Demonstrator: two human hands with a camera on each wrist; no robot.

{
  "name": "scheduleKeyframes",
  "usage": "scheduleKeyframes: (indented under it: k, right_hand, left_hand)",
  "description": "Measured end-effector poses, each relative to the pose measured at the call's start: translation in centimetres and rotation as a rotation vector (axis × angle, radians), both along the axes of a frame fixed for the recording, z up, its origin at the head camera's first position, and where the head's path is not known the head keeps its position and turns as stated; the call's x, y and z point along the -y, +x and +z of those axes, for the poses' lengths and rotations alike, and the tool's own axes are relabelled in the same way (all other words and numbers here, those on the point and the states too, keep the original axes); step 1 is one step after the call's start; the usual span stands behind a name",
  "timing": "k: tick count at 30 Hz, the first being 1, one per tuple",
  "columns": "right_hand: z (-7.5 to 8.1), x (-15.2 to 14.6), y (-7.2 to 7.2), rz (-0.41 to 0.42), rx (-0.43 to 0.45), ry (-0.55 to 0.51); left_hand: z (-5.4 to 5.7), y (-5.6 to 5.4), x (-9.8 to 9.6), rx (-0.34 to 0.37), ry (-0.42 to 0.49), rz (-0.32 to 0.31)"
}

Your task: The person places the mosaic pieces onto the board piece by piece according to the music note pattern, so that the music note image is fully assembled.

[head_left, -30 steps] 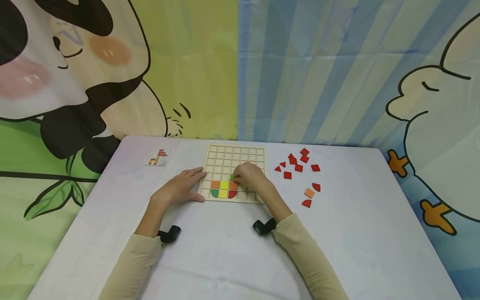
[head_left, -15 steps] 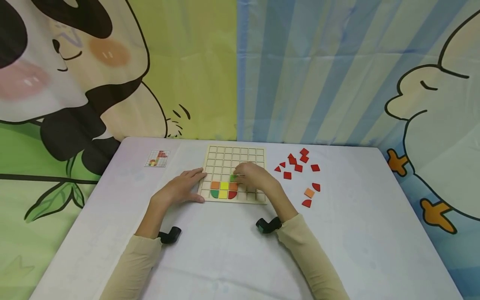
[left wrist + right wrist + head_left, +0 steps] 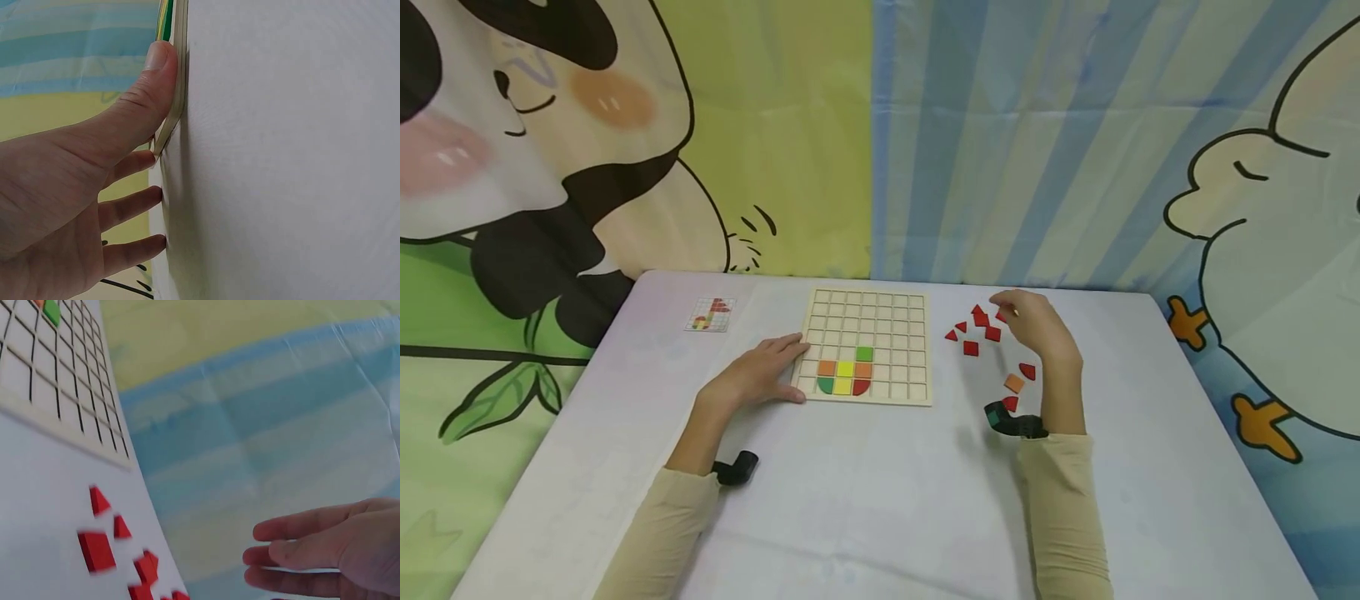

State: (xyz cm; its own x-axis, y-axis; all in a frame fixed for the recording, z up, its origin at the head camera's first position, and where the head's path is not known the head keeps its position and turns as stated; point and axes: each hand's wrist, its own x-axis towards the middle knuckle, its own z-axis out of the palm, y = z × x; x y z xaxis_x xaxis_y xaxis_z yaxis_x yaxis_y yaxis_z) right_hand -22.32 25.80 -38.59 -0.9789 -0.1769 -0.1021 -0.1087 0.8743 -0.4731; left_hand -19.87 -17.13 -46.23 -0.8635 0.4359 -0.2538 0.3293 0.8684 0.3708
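A pale wooden grid board [image 3: 898, 342] lies on the table. In its lower left cells sit orange, yellow, green and red tiles, with a green square tile [image 3: 865, 354] above them. My left hand [image 3: 760, 371] rests along the board's left edge, thumb [image 3: 162, 62] against its near corner and fingers spread. To the right of the board, my right hand [image 3: 1037, 329] hovers over the far end of the loose red tiles, partly covering some. In the right wrist view its fingers [image 3: 294, 525] are fairly straight, and no tile shows between them.
Several loose red squares [image 3: 971, 348] and triangles [image 3: 951, 335] lie right of the board. Nearer me are an orange square [image 3: 1014, 383] and red quarter-round tiles [image 3: 1027, 372]. A small printed pattern card [image 3: 710, 315] lies at the far left. Cartoon curtains hang behind the table.
My right hand has left the green square tile on the board and moved right to above the loose red tiles. The left hand stays at the board's edge.
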Motion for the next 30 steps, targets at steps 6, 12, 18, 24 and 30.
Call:
scheduleKeyframes:
  k: [6,12,18,24,30]
  right_hand:
    - [-0.1,-3.4,1.1,-0.094,0.273,0.085]
    - [-0.5,-4.6,1.4,-0.118,0.536,0.136]
    - [-1.7,-4.9,0.8,-0.153,0.584,0.136]
    - [-3.4,-5.0,-0.1,-0.167,0.623,0.146]
    - [-4.0,-4.9,-0.4,-0.17,0.588,0.15]
  left_hand:
    - [-0.3,-0.1,0.2,0.007,0.004,-0.004]
    - [-0.2,0.0,0.0,0.009,-0.001,0.004]
    - [-0.2,0.0,0.0,0.004,-0.008,0.005]
    - [-0.2,0.1,0.0,-0.016,0.005,-0.003]
    - [-0.1,0.1,-0.1,-0.009,0.004,-0.006]
